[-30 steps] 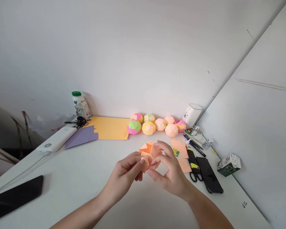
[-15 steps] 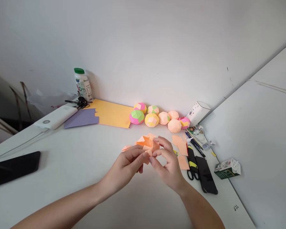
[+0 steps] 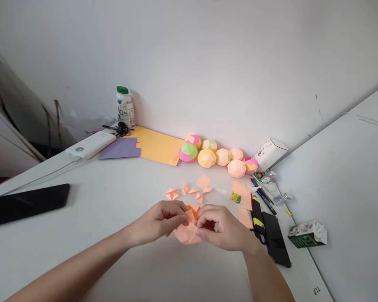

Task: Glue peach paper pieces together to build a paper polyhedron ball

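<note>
Count eight paper balls [image 3: 207, 158] by the wall, one held ball [image 3: 185, 237], two hands [image 3: 160, 221], one bottle [image 3: 125, 109], one carton [image 3: 307, 235].

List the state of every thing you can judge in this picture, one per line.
Left hand, pinching the peach paper shape
Right hand, fingers at the shape's edge, grip unclear
Peach paper shape, held, open at the top
Front peach ball, no opening visible
Loose peach pieces, some folded
Bottle, upright, capped
Purple sheet, flat
Yellow sheet, flat
Phone at far right, screen dark
</note>
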`<state>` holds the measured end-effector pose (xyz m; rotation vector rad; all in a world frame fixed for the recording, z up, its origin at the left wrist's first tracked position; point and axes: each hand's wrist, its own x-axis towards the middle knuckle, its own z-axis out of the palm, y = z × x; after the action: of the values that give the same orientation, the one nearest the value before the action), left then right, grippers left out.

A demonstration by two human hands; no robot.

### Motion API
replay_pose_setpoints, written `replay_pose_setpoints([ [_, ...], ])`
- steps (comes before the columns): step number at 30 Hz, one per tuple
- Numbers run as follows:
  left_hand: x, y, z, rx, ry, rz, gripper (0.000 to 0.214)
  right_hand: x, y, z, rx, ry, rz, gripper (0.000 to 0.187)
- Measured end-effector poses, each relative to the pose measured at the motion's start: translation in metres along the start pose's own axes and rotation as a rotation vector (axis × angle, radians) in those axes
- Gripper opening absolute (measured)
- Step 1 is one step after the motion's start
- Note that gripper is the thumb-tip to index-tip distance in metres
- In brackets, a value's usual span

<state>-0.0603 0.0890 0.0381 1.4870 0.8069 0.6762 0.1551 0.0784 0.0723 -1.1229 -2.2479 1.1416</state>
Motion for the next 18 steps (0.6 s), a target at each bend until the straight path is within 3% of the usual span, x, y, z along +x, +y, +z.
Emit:
replay_pose_setpoints([
  [2, -0.001, -0.016, -0.003, 0.011, 0.187, 0.089, 0.028, 0.002, 0.002, 0.002, 0.055, 0.036, 0.036, 0.014],
  [4, 0.000, -0.031, -0.004, 0.007, 0.530, 0.141, 0.026, 0.004, 0.004, 0.003, 0.123, 0.087, 0.051, 0.013],
  [5, 0.001, -0.037, -0.004, -0.049, 0.589, 0.108, 0.027, 0.005, 0.005, 0.003, 0.155, 0.112, 0.049, 0.012],
  [6, 0.003, -0.041, -0.003, -0.146, 0.543, 0.061, 0.031, 0.006, 0.006, 0.004, 0.184, 0.130, 0.045, 0.012],
  [7, 0.004, -0.044, -0.001, -0.288, 0.425, 0.029, 0.040, 0.007, 0.007, 0.005, 0.204, 0.142, 0.039, 0.011],
  [9, 0.007, -0.046, 0.005, -0.552, 0.068, 0.057, 0.056, 0.009, 0.007, 0.008, 0.211, 0.151, 0.034, 0.011],
  [11, 0.007, -0.047, 0.011, -0.714, -0.126, 0.094, 0.062, 0.012, 0.007, 0.013, 0.195, 0.144, 0.035, 0.012],
  [14, 0.006, -0.051, 0.015, -0.793, -0.121, 0.083, 0.060, 0.015, 0.007, 0.020, 0.268, 0.089, 0.075, 0.013],
  [18, 0.006, -0.052, 0.006, -0.721, -0.045, 0.065, 0.060, 0.017, 0.010, 0.020, 0.508, 0.079, 0.172, 0.019],
])
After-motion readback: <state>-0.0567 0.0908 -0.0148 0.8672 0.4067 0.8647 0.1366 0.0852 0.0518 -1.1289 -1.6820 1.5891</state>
